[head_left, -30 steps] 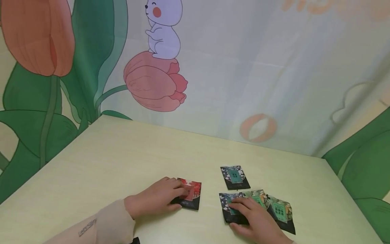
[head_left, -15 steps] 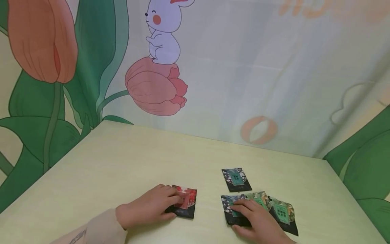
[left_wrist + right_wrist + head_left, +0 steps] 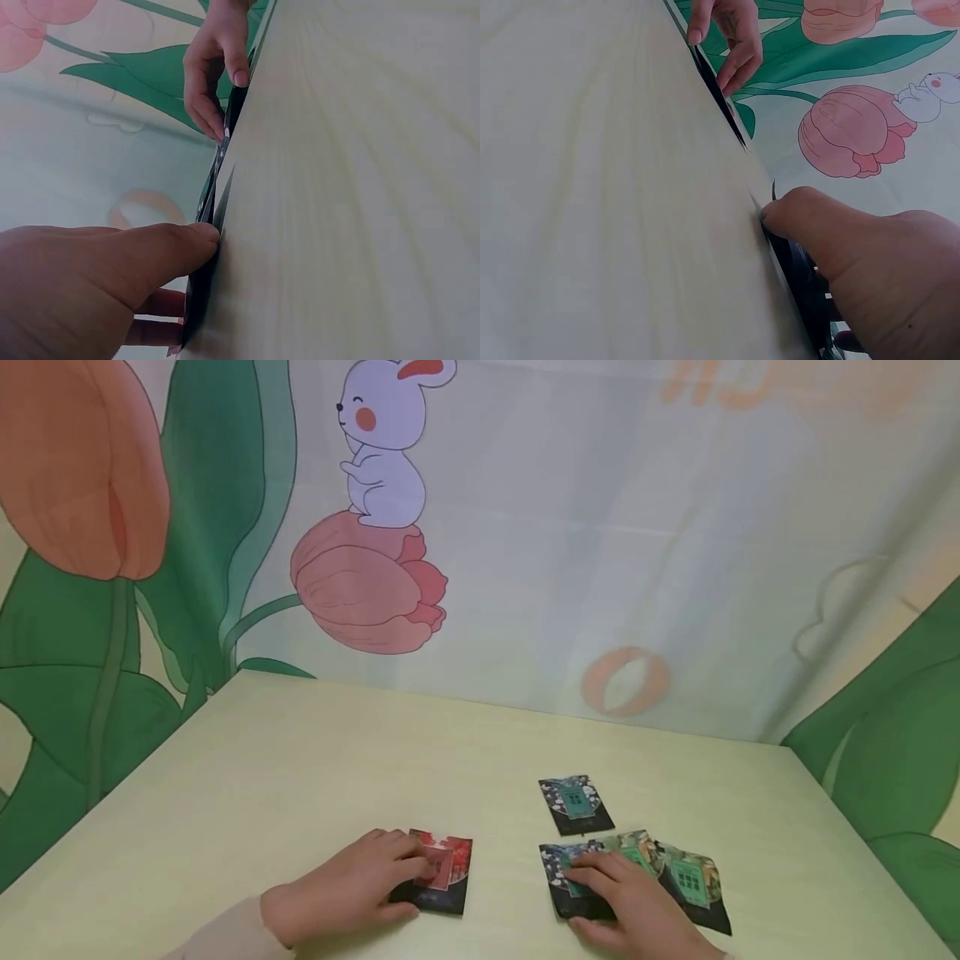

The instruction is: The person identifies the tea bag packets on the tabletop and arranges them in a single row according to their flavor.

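My left hand [image 3: 341, 882] grips a red-and-black packet [image 3: 452, 883] low on the table, its fingers over the top face and its thumb at the near left edge. To the right, my right hand [image 3: 640, 910] rests on a dark packet with a blue-green label [image 3: 553, 866]. Its fingers lie across the label and its thumb is by the lower edge. In the left wrist view my left thumb [image 3: 196, 238] meets the dark packet's edge. My right thumb [image 3: 780, 214] is at a packet's corner in the right wrist view.
Two green-labelled packets lie beside my right hand, one partly covered [image 3: 630, 847] and one at the right [image 3: 693, 885]. A blue-green-labelled packet [image 3: 577, 804] lies farther back. A curtain [image 3: 510, 610] printed with tulips and a rabbit hangs behind the table [image 3: 322, 752].
My left hand has drawn the red-and-black packet left and nearer, widening its gap from the others. My right hand stays on its packet. The head view has shifted slightly.
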A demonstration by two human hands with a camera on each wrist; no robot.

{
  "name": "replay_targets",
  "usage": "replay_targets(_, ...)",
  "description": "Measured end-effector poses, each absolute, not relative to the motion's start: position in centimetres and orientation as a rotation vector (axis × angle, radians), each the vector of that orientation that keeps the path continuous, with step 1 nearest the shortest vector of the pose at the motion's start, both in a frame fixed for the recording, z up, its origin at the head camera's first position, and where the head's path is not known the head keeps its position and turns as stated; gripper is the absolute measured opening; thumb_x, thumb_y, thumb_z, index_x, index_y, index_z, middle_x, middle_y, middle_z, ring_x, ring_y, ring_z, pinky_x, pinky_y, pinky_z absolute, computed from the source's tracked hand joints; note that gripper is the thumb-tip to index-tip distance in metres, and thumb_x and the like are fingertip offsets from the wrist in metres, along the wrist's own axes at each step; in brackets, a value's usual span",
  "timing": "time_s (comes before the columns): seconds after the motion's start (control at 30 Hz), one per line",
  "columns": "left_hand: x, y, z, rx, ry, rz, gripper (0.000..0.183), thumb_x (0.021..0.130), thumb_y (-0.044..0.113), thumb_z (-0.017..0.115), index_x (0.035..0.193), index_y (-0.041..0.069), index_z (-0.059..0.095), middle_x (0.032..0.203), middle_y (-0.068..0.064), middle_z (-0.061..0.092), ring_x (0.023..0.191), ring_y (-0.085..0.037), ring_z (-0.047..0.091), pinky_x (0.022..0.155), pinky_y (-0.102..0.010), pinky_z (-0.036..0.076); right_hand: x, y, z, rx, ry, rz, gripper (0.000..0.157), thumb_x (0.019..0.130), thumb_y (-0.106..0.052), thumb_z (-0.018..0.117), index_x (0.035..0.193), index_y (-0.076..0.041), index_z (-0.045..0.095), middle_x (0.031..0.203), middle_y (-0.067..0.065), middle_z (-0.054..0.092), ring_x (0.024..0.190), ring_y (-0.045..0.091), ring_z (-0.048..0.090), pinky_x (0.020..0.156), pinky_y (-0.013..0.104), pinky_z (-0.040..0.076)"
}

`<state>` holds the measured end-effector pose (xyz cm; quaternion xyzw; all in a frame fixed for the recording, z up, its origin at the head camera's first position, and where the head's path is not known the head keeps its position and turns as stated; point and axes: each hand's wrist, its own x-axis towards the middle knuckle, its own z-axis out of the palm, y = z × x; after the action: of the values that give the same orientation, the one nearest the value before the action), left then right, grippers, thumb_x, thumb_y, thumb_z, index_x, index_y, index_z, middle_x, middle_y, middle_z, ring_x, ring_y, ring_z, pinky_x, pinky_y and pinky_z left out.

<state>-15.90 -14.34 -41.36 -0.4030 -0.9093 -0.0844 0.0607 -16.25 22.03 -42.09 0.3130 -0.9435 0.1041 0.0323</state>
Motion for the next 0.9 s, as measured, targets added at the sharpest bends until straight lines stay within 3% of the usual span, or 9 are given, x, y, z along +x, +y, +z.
replay_targets(0.3, -15.9, -14.25, -40.95, -1.179, -2.728, -0.219, 0.03, 0.085, 0.037, 0.071, 0.11, 0.022, 0.064, 0.111, 0.007, 0.059, 0.103, -0.012, 0.055, 0.096, -0.036, 0.046, -16.7, 21.6, -41.3, 0.91, -2.855, 0.183, 0.049, 0.088, -0.057, 0.058, 0.125, -0.024, 0.062, 0.128, -0.006, 0.059, 0.119, 0.019, 0.055, 0.096, 0.043, 0.048)
replay_targets(0.57, -15.95, -14.51, -40.97, -1.182, -2.773, -0.219, 0.03, 0.084, 0.038, 0.072, 0.107, 0.023, 0.064, 0.111, 0.006, 0.06, 0.103, -0.012, 0.056, 0.096, -0.038, 0.046, -16.61, 21.44, -41.26, 0.939, -2.863, 0.166, 0.054, 0.09, -0.063, 0.05, 0.126, -0.024, 0.061, 0.128, -0.005, 0.058, 0.119, 0.021, 0.054, 0.098, 0.046, 0.047)
replay_targets(0.9, -15.78, -14.32, -41.04, -1.201, -2.792, -0.238, 0.029, 0.083, 0.038, 0.073, 0.106, 0.023, 0.064, 0.108, 0.007, 0.06, 0.101, -0.011, 0.055, 0.094, -0.037, 0.047, -16.01, 21.11, -41.74, 0.928, -2.89, 0.157, 0.056, 0.09, -0.062, 0.05, 0.124, -0.019, 0.064, 0.127, -0.003, 0.059, 0.118, 0.02, 0.054, 0.098, 0.044, 0.046)
